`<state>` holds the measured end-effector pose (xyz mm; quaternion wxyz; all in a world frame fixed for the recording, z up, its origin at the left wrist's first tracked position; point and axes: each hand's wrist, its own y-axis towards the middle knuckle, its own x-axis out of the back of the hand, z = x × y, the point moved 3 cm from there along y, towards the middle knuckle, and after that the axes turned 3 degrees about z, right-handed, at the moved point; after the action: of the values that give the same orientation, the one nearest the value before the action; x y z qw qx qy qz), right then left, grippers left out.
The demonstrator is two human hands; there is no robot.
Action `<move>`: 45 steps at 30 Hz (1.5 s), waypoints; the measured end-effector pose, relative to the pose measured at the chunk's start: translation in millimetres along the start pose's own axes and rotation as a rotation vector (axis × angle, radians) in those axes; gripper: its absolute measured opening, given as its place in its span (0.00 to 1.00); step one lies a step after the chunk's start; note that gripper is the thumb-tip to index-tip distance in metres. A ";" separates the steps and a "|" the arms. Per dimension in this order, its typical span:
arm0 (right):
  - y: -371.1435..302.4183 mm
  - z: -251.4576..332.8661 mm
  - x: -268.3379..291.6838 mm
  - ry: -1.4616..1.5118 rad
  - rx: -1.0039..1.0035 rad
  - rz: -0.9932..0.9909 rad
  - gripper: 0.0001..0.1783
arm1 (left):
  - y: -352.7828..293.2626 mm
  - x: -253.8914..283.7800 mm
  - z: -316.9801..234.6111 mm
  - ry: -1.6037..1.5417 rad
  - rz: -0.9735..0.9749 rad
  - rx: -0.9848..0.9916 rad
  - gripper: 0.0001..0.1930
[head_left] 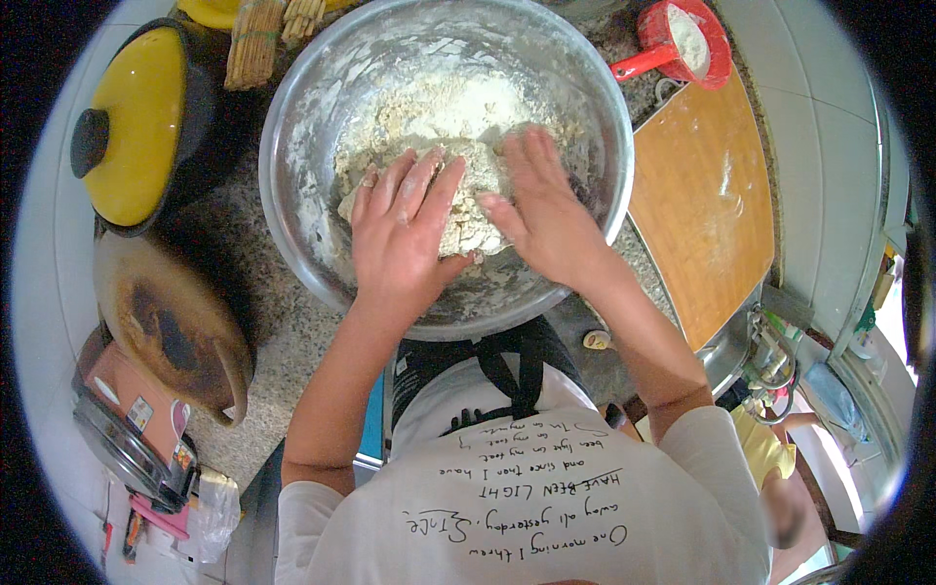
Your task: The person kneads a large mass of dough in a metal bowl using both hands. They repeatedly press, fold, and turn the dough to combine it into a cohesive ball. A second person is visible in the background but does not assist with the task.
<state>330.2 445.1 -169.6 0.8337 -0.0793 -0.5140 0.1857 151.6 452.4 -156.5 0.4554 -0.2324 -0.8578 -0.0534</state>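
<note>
A large metal mixing bowl [283, 210] stands on the counter in front of me. In it lies a rough, shaggy lump of pale dough [470, 219], with loose flour [478, 102] on the far side and smears along the wall. My left hand [402, 229] rests on the dough's left part, its floury fingers spread and pointing away from me. On the right, my right hand [548, 214] lies against the dough with fingers stretched out and thumb apart; its fingertips are slightly blurred. Neither hand grips anything. The dough under both palms is hidden.
A red scoop [717, 63] holding flour sits at the far right, beyond a wooden board [717, 210]. To the left are a dark pot with a yellow lid [146, 127], bundled sticks [255, 44] and a brown clay pot [175, 327]. Another person [785, 487] is at lower right.
</note>
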 end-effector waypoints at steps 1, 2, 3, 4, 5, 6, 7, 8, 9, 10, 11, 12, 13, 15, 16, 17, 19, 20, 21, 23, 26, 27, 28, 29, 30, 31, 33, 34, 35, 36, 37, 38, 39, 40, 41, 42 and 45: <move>1.6 5.5 2.8 0.051 0.052 0.040 0.35 | -0.7 1.1 1.1 0.001 0.000 -0.004 0.49; 3.9 14.1 10.1 0.102 0.104 0.080 0.35 | -2.0 2.7 2.5 0.003 -0.001 -0.009 0.49; 4.5 21.2 13.0 0.153 0.156 0.119 0.35 | -3.5 4.5 4.2 0.005 -0.002 -0.013 0.49; -0.1 24.0 14.2 0.151 0.161 0.112 0.35 | -5.4 6.7 5.4 0.007 0.004 -0.012 0.50; -8.8 26.2 17.0 0.149 0.166 0.104 0.34 | -7.3 9.0 6.6 0.010 0.010 -0.010 0.51; -16.7 29.2 19.2 0.147 0.170 0.097 0.34 | -9.2 11.5 7.9 0.013 0.016 -0.009 0.51; -23.1 30.9 20.8 0.149 0.131 0.088 0.33 | -9.9 12.9 8.7 0.009 0.014 -0.007 0.51; -28.9 33.0 22.4 0.150 0.092 0.079 0.32 | -10.6 14.2 9.5 0.005 0.012 -0.005 0.51; -31.7 33.6 24.0 0.152 0.053 0.070 0.31 | -11.2 15.3 10.3 0.001 0.010 -0.003 0.51; -31.3 32.7 25.3 0.125 0.044 0.065 0.29 | -11.3 14.6 10.9 0.000 0.015 -0.002 0.51; -30.1 31.6 27.2 0.098 0.035 0.059 0.27 | -11.2 13.6 11.4 -0.002 0.020 0.000 0.51; -28.5 30.2 29.3 0.071 0.027 0.054 0.25 | -11.0 12.6 11.6 -0.005 0.025 0.001 0.51; -25.1 27.5 31.7 0.041 0.000 0.034 0.23 | -10.6 11.9 11.7 -0.007 0.025 -0.002 0.51; -14.5 19.4 36.7 -0.020 -0.052 -0.003 0.19 | -9.4 10.7 11.3 -0.013 0.026 -0.008 0.51; -8.8 13.3 37.9 -0.015 -0.089 -0.011 0.17 | -8.9 9.6 11.5 -0.016 0.022 -0.012 0.52; -2.2 6.2 38.9 -0.010 -0.127 -0.018 0.16 | -8.2 8.2 11.7 -0.019 0.017 -0.016 0.52; 9.4 -2.0 37.5 -0.029 -0.115 -0.068 0.13 | -7.7 6.5 11.4 -0.020 0.016 -0.015 0.52; 13.9 -4.3 35.2 -0.052 -0.067 -0.111 0.13 | -7.5 6.6 10.8 -0.019 0.019 -0.011 0.52; 18.0 -5.6 33.8 -0.075 -0.017 -0.154 0.12 | -7.5 6.6 10.7 -0.017 0.022 -0.006 0.52; 27.0 -5.2 29.7 -0.091 -0.019 -0.161 0.09 | -8.3 5.6 11.3 -0.028 0.012 -0.015 0.53; 44.5 -6.0 23.9 -0.131 -0.057 -0.081 0.07 | -10.5 4.1 13.4 -0.036 0.001 -0.016 0.52; 50.3 -6.8 21.0 -0.147 -0.076 -0.040 0.06 | -11.2 3.8 14.3 -0.038 -0.003 -0.015 0.52; 55.4 -6.5 17.6 -0.151 -0.075 -0.042 0.06 | -11.6 3.8 15.0 -0.043 -0.016 -0.023 0.51; 60.1 -6.1 13.4 -0.155 -0.075 -0.045 0.06 | -11.7 4.0 15.7 -0.048 -0.029 -0.032 0.49; 63.0 -6.4 9.8 -0.159 -0.076 -0.049 0.06 | -11.9 3.9 16.4 -0.054 -0.042 -0.040 0.48; 64.1 -7.6 6.8 -0.180 -0.062 -0.075 0.06 | -12.4 3.9 17.2 -0.055 -0.042 -0.039 0.48; 63.2 -11.1 1.9 -0.221 -0.036 -0.129 0.06 | -13.0 3.8 18.7 -0.058 -0.041 -0.038 0.48; 61.2 -10.6 2.4 -0.203 -0.016 -0.134 0.06 | -13.1 3.4 19.7 -0.062 -0.042 -0.035 0.48; 57.3 -9.7 3.7 -0.185 0.004 -0.139 0.06 | -13.1 3.0 20.6 -0.065 -0.043 -0.032 0.48; 55.5 -8.7 4.0 -0.167 0.023 -0.145 0.06 | -13.5 2.7 21.6 -0.069 -0.044 -0.029 0.48; 55.9 -10.1 2.2 -0.153 0.016 -0.140 0.07 | -13.8 2.3 22.3 -0.069 -0.051 -0.030 0.48; 57.0 -12.3 -0.5 -0.140 0.009 -0.136 0.07 | -14.1 1.9 22.9 -0.068 -0.057 -0.032 0.48; 58.4 -14.1 -2.3 -0.126 0.002 -0.131 0.07 | -14.5 1.5 23.4 -0.068 -0.064 -0.033 0.48; 61.0 -13.9 -4.3 -0.132 0.001 -0.104 0.07 | -14.6 1.7 23.6 -0.070 -0.063 -0.034 0.47; 64.1 -12.7 -6.5 -0.138 0.000 -0.076 0.08 | -14.4 2.4 23.6 -0.071 -0.061 -0.035 0.47; 65.5 -11.9 -7.9 -0.144 -0.002 -0.049 0.08 | -14.4 2.5 23.5 -0.073 -0.060 -0.036 0.47; 58.5 -8.9 -4.9 -0.259 -0.020 -0.066 0.08 | -15.5 -0.5 24.8 -0.079 -0.051 -0.031 0.47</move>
<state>322.8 497.5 -196.7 0.7651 -0.0459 -0.6216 0.1618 126.2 446.0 -169.4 0.4161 -0.2196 -0.8797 -0.0688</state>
